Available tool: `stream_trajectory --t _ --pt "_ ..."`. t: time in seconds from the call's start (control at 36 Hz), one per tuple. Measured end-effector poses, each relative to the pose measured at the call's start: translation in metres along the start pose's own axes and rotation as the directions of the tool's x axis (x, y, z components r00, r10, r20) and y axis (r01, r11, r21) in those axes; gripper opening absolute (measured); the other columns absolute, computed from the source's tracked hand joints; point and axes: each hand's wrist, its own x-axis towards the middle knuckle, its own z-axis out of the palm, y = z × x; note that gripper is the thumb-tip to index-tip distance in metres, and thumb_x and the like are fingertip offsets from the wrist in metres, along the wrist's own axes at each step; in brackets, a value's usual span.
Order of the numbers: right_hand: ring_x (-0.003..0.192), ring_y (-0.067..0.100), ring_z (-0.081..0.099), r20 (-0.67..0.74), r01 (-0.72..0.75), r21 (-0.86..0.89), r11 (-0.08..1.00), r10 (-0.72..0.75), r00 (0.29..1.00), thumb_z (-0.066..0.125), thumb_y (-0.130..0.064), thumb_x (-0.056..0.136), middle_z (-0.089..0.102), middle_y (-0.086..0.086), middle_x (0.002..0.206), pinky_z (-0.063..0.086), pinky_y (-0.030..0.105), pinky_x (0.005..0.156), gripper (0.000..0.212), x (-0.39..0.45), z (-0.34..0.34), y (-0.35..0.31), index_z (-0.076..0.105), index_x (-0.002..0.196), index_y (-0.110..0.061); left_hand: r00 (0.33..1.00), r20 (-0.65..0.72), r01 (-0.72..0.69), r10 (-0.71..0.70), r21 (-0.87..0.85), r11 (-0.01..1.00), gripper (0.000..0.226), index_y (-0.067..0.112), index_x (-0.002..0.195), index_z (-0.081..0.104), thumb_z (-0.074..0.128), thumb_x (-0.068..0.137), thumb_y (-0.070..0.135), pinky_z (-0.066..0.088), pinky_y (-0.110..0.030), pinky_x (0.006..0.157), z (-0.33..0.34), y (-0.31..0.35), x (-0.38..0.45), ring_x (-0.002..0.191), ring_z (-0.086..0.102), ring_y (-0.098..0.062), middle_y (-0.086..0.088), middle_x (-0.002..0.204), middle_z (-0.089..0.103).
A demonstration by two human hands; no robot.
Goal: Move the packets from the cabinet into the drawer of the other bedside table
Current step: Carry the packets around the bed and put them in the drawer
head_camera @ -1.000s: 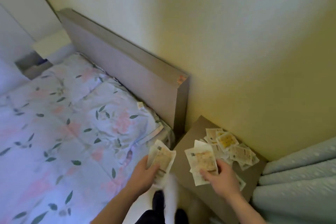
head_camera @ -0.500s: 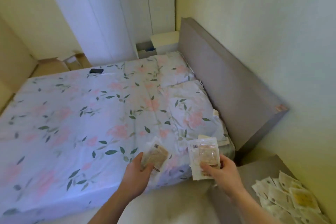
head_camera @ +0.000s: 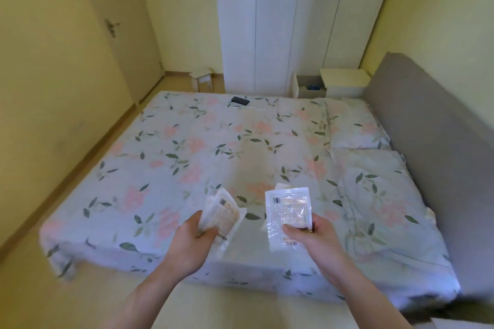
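My left hand (head_camera: 193, 242) grips a small bundle of packets (head_camera: 222, 212) with yellowish contents, held over the near edge of the bed. My right hand (head_camera: 315, 239) pinches a clear plastic packet (head_camera: 288, 215) with a printed label, thumb on its front; another packet edge shows behind it. Across the bed, the other bedside table (head_camera: 344, 82) stands white against the headboard, and its drawer (head_camera: 307, 87) is pulled out to the left with something blue inside. The cabinet that held the packets is out of view.
A bed (head_camera: 213, 157) with a floral cover fills the middle, with two pillows by the grey headboard (head_camera: 433, 136). A black phone (head_camera: 240, 100) lies at its far edge. A white wardrobe (head_camera: 280, 21) stands behind, a small stool (head_camera: 201, 79) to its left, a door (head_camera: 128, 35) on the left wall.
The view has swung left from the near bedside table and its pile of packets to the whole bed. Both hands still hold their packets, now over the bed's near edge.
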Motion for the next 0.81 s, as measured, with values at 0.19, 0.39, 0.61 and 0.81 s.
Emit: stream_trajectory --t 0.19,0.39,0.61,0.81 --pt "0.099 0.013 0.075 0.172 0.0 -0.077 0.997 0.013 0.985 0.075 -0.004 0.087 0.079 -0.003 0.105 0.054 0.031 0.09 0.031 0.058 0.108 -0.038 0.074 0.113 -0.02 0.99 -0.119 0.067 -0.078 -0.095 0.993 0.017 0.034 0.103 0.064 0.061 0.096 0.019 0.043 -0.023 0.057 -0.095 -0.053 0.024 0.068 0.063 -0.009 0.006 0.08 0.07" --pt "0.097 0.013 0.076 0.294 0.024 -0.112 0.993 0.01 0.956 0.075 -0.004 0.087 0.079 -0.003 0.104 0.056 0.028 0.083 0.03 0.135 0.234 -0.067 0.074 0.111 -0.021 0.956 -0.225 0.158 -0.188 -0.147 0.976 0.014 0.032 0.105 0.063 0.061 0.097 0.021 0.046 -0.019 0.053 -0.192 -0.108 0.067 0.07 0.068 -0.013 0.006 0.088 0.074" --pt "0.1 0.016 0.075 0.441 0.054 -0.158 0.986 0.022 0.897 0.076 -0.004 0.086 0.079 -0.003 0.104 0.056 0.036 0.092 0.033 0.216 0.397 -0.097 0.074 0.113 -0.021 0.885 -0.309 0.293 -0.35 -0.215 0.931 0.014 0.037 0.1 0.064 0.06 0.097 0.024 0.057 -0.046 0.073 -0.315 -0.178 0.11 0.076 0.071 -0.027 0.003 0.084 0.077" --pt "0.099 0.016 0.075 0.62 0.133 -0.247 0.96 0.051 0.783 0.077 -0.009 0.086 0.079 -0.004 0.105 0.057 0.036 0.089 0.033 0.252 0.568 -0.126 0.073 0.115 -0.022 0.74 -0.463 0.351 -0.488 -0.353 0.867 0.015 0.033 0.094 0.067 0.062 0.094 0.018 0.054 -0.036 0.063 -0.42 -0.261 0.103 0.071 0.069 -0.024 0.004 0.077 0.074"
